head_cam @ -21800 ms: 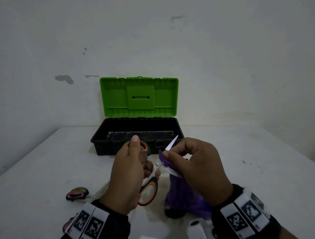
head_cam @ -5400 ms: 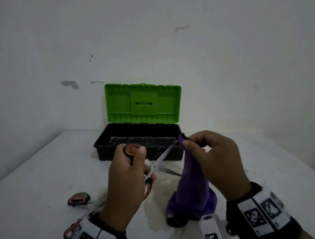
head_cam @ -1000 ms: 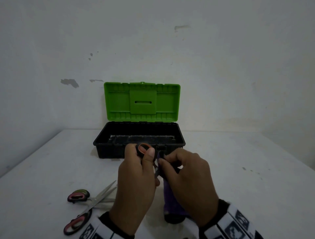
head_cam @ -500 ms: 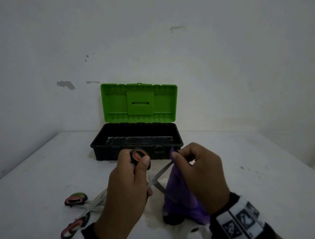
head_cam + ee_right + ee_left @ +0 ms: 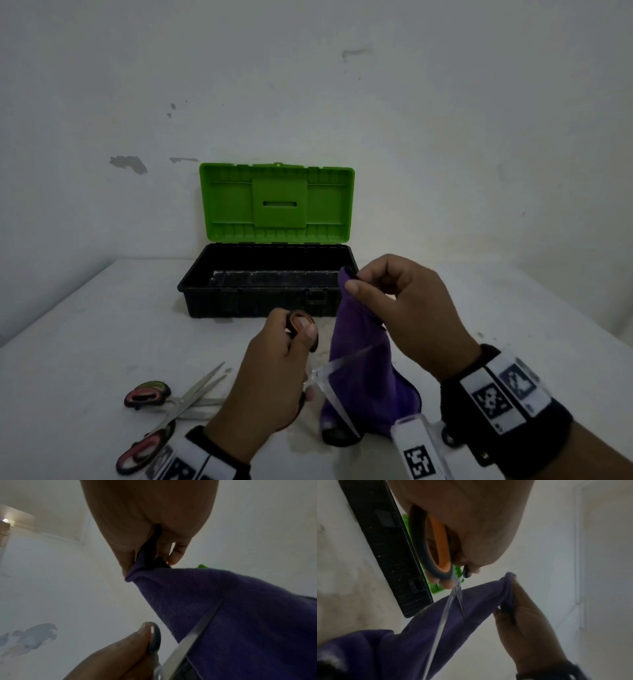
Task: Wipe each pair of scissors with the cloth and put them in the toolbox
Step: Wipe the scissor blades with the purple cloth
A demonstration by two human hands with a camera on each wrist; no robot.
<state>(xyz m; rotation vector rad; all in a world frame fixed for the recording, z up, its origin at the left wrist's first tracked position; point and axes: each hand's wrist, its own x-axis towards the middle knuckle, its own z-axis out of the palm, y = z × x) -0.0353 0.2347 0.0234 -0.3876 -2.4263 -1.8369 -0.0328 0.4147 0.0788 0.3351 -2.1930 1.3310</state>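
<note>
My left hand (image 5: 301,339) grips the orange-handled scissors (image 5: 337,368) by the handles, thumb through the upper ring (image 5: 440,547). The blades (image 5: 453,601) stand spread open against the purple cloth (image 5: 370,387). My right hand (image 5: 354,279) pinches the cloth's top corner (image 5: 137,573) and holds it up, while its lower end rests on the table. One blade (image 5: 197,632) lies across the cloth face. Behind the hands stands the black toolbox (image 5: 239,301), open, with its green lid (image 5: 277,202) upright. Nothing shows in the visible part of its interior.
Two more pairs of scissors with pink-and-dark handles (image 5: 147,394) (image 5: 144,448) lie crossed on the white table (image 5: 85,342) at the near left. The toolbox stands against the wall (image 5: 445,137). The table runs on to the right of the hands.
My right hand has drawn the cloth up and off the blade tip, lifting its pinched corner higher. The left hand has dropped a little, and the blades stand wider apart.
</note>
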